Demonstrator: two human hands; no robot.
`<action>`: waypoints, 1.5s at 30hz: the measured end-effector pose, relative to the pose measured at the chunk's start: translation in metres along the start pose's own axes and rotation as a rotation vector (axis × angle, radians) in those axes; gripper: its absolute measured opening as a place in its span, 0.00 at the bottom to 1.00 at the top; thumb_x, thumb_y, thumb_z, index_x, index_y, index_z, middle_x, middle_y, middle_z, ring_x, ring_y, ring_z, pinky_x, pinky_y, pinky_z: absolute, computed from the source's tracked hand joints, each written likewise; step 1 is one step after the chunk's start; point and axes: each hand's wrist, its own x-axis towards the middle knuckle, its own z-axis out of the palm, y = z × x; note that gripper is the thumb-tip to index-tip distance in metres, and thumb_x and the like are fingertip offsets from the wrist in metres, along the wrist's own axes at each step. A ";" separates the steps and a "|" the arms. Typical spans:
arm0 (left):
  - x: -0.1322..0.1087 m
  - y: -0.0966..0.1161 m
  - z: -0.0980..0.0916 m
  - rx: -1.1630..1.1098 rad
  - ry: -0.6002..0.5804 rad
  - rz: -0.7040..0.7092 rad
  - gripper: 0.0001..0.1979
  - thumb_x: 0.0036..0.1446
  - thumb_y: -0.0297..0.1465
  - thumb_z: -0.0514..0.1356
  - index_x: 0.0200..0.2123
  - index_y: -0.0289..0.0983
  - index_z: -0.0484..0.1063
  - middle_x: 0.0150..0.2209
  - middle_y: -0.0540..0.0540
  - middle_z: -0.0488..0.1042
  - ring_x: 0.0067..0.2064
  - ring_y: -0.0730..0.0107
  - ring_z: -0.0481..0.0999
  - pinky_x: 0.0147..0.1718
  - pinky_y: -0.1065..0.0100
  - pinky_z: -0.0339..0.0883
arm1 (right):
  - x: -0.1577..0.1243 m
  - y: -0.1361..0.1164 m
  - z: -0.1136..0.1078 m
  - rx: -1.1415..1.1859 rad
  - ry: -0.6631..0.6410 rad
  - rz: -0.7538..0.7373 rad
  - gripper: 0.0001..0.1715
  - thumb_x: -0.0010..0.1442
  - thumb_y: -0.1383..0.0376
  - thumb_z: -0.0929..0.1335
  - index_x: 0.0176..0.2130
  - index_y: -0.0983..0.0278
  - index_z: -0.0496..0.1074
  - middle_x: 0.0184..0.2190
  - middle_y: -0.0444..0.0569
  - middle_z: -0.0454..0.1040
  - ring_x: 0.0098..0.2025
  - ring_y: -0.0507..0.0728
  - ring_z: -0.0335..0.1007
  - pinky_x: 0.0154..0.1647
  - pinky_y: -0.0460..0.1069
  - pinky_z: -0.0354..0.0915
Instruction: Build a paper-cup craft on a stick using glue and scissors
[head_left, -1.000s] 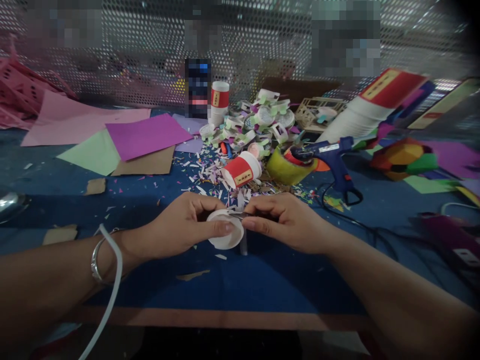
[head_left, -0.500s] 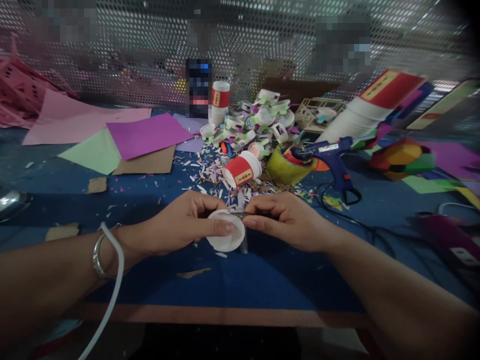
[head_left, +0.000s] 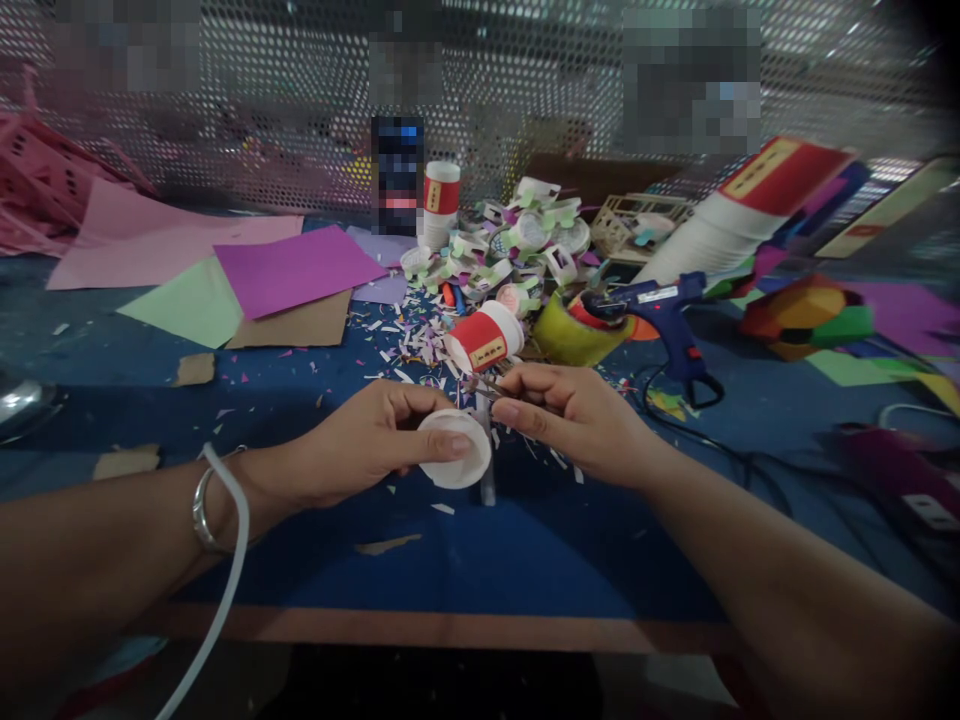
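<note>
My left hand point(head_left: 382, 432) is closed on a shallow white paper cup base point(head_left: 471, 464), its thumb pressed inside and its fingers behind the rim. The open side of the base faces me. Just to the right, my right hand point(head_left: 559, 412) pinches a thin grey metal tool point(head_left: 486, 387), its tip pointing left; most of it is hidden by the fingers, and I cannot tell its exact kind. The tool is apart from the base. Beyond the hands a red and white paper cup point(head_left: 487, 338) lies on its side among paper scraps point(head_left: 420, 340).
Behind the scraps is a heap of cut cup pieces point(head_left: 532, 235). A blue glue gun point(head_left: 671, 315) rests against a yellow-green ring point(head_left: 574, 335), its cord trailing right. Stacked cups point(head_left: 720, 235) lean at right. Coloured paper sheets point(head_left: 296, 270) lie at left.
My right hand has moved up and away from the cup base with the metal tool. The base has shifted slightly up and right in my left hand. More white scraps show beneath my right hand.
</note>
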 end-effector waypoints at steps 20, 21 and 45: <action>0.002 -0.003 0.001 0.211 0.103 0.092 0.16 0.64 0.43 0.63 0.42 0.36 0.77 0.32 0.49 0.77 0.29 0.75 0.72 0.26 0.75 0.66 | 0.000 0.001 0.007 0.079 -0.005 0.000 0.23 0.65 0.47 0.70 0.33 0.64 0.71 0.27 0.40 0.62 0.27 0.49 0.55 0.27 0.46 0.53; 0.002 -0.003 0.001 0.222 0.105 0.089 0.17 0.64 0.45 0.62 0.43 0.36 0.77 0.32 0.49 0.77 0.29 0.75 0.72 0.25 0.75 0.65 | 0.000 0.001 0.007 0.094 0.003 0.006 0.23 0.64 0.47 0.70 0.33 0.64 0.71 0.26 0.40 0.62 0.26 0.48 0.54 0.27 0.46 0.52; 0.007 -0.009 0.006 -0.022 0.203 0.095 0.10 0.58 0.33 0.65 0.42 0.34 0.79 0.36 0.46 0.79 0.31 0.76 0.73 0.25 0.75 0.63 | 0.000 0.001 0.015 0.036 0.144 -0.007 0.27 0.62 0.43 0.71 0.37 0.65 0.75 0.23 0.41 0.67 0.23 0.48 0.54 0.23 0.47 0.49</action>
